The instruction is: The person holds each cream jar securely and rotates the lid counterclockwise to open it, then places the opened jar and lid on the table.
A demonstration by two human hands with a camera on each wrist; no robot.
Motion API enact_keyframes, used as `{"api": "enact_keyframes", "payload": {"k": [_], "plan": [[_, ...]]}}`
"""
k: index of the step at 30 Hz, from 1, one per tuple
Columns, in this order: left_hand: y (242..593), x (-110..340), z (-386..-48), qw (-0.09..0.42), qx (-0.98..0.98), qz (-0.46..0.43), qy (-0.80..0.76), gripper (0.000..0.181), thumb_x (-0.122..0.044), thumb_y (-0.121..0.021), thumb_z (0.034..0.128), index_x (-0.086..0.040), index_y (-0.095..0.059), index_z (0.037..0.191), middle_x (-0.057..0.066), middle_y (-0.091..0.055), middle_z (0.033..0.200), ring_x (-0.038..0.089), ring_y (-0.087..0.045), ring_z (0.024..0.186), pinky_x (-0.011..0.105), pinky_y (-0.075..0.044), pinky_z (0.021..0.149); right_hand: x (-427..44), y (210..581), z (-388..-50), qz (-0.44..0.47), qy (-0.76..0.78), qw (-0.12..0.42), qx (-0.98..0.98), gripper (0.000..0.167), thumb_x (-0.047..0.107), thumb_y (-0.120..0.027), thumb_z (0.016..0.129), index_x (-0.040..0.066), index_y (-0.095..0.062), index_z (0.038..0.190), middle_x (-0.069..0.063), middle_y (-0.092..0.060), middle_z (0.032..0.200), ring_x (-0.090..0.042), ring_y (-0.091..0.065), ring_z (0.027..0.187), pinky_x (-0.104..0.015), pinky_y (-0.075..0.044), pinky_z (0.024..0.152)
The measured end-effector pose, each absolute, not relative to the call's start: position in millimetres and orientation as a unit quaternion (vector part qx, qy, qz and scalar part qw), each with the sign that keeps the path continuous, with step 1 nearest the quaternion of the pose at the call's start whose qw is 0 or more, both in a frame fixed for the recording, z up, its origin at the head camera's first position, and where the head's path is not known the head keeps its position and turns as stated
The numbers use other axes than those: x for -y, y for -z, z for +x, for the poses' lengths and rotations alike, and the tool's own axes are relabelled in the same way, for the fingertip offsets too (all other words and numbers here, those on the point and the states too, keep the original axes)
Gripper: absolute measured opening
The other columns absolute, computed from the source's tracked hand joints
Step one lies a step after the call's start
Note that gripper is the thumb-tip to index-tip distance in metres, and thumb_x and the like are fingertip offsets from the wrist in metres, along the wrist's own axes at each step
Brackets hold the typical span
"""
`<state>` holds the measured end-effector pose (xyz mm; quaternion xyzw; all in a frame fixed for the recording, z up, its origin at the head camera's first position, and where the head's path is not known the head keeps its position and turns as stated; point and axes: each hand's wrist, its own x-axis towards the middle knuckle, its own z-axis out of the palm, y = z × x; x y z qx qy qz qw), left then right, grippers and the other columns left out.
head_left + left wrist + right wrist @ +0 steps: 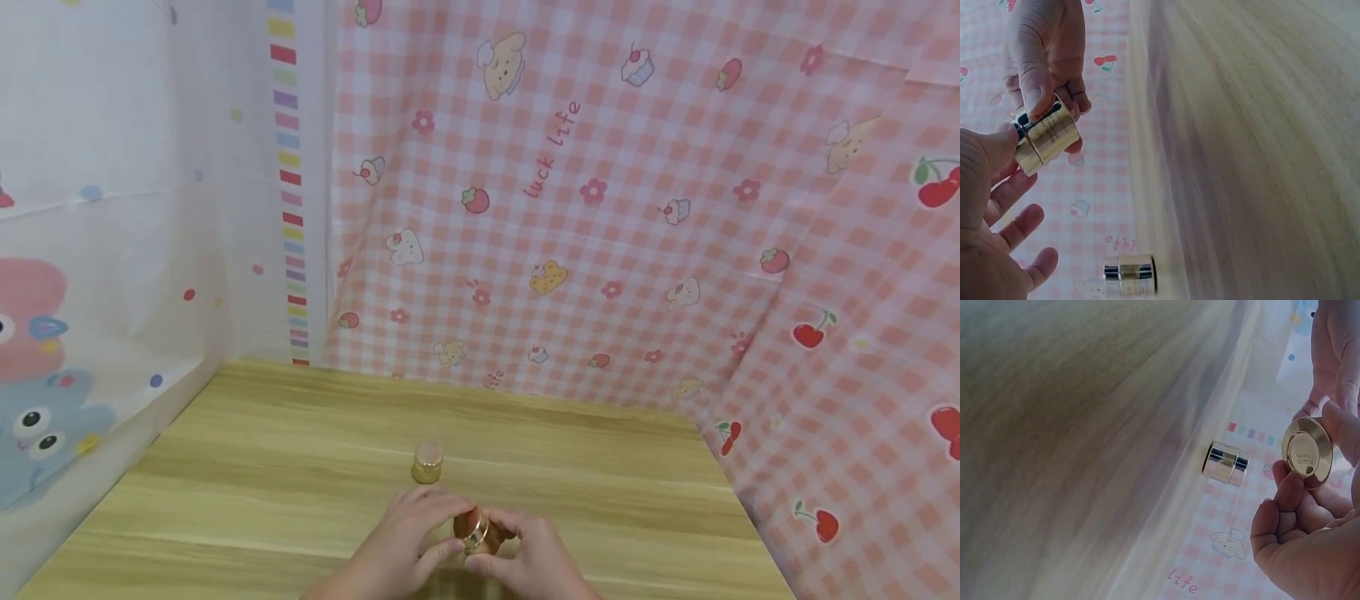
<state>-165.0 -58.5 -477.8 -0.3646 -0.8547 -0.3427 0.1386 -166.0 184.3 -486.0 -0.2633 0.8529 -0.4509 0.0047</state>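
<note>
My left hand [401, 537] and right hand [536, 557] meet on a small shiny gold cosmetic jar [1055, 134], each pinching one end of it between thumb and fingers. Fine dark print runs along its side in the left wrist view, where the left hand's lower fingers spread away from it. The right wrist view shows its round base [1305, 453], stamped with small characters. Part of the jar is covered by fingers. Just beyond the left hand, a second gold jar [427, 464] stands upright on the table, touched by neither hand.
The wood-grain table [600, 467] runs back to a pink checked cloth [510, 242] printed with cherries, strawberries and cartoon animals. A white cloth [112, 225] with coloured dots and cartoon figures hangs at the left.
</note>
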Motion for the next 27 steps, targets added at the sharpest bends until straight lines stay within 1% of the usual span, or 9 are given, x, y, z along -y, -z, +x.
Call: {"api": "enact_keyframes", "payload": {"k": [4,10,18,27], "plan": [[478.5,57.9,-164.3,0.131,0.859,-0.354,0.346,0.043,-0.040,-0.066,0.1050,-0.017,-0.067,0.141,-0.012,-0.071,0.138,0.019,-0.061,0.129,0.059,-0.048,0.106,-184.2,485.9,-164.6,-0.258,0.454,0.016,-0.853,0.044,0.034,-0.086,0.092,0.020,-0.076,0.132,0.014,-0.076,0.096,0.003,-0.065,0.089,-0.027,-0.057,0.084],[483.2,56.6,-165.3,0.159,0.857,-0.346,0.348,0.041,-0.043,-0.067,0.1037,-0.019,-0.069,0.137,-0.013,-0.073,0.133,0.016,-0.061,0.124,0.052,-0.050,0.102,-183.8,485.6,-163.8,-0.256,0.443,0.020,-0.859,0.043,0.035,-0.085,0.092,0.020,-0.076,0.131,0.016,-0.075,0.095,0.004,-0.065,0.089,-0.026,-0.055,0.086],[484.3,56.4,-166.1,0.142,0.854,-0.344,0.364,0.046,-0.045,-0.065,0.1045,-0.019,-0.065,0.142,-0.010,-0.071,0.137,0.018,-0.062,0.126,0.054,-0.055,0.102,-183.7,485.8,-163.5,-0.261,0.442,0.014,-0.858,0.042,0.033,-0.086,0.092,0.017,-0.076,0.129,0.016,-0.074,0.094,0.004,-0.064,0.088,-0.023,-0.053,0.085],[482.9,54.6,-166.9,0.157,0.845,-0.349,0.373,0.042,-0.042,-0.069,0.1024,-0.020,-0.067,0.139,-0.012,-0.072,0.133,0.016,-0.063,0.123,0.052,-0.053,0.101,-181.5,483.4,-161.7,-0.266,0.441,0.022,-0.857,0.043,0.039,-0.084,0.093,0.018,-0.076,0.130,0.016,-0.075,0.094,0.005,-0.064,0.087,-0.026,-0.054,0.087]]}}
